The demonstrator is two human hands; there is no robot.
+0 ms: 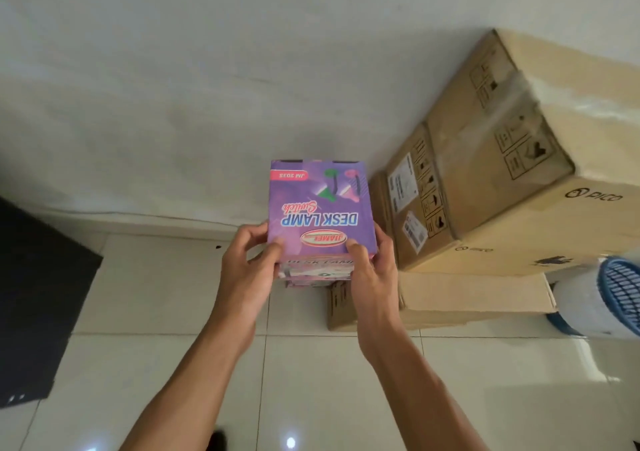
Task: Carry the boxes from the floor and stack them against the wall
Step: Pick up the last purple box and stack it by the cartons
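Observation:
A purple desk lamp box [320,204] is at the centre, held by its near corners over a short stack of similar pink and purple boxes [317,272] that stands close to the white wall [207,87]. My left hand [247,270] grips the box's near left corner, thumb on top. My right hand [372,267] grips the near right corner in the same way. Whether the held box rests on the stack or hovers just above it, I cannot tell.
Large brown cardboard cartons [502,159] are stacked against the wall to the right, on a flatter carton [450,298]. A white and blue basket [609,298] lies at the far right. A dark mat [38,294] covers the floor at left. White tiles [311,381] stretch below.

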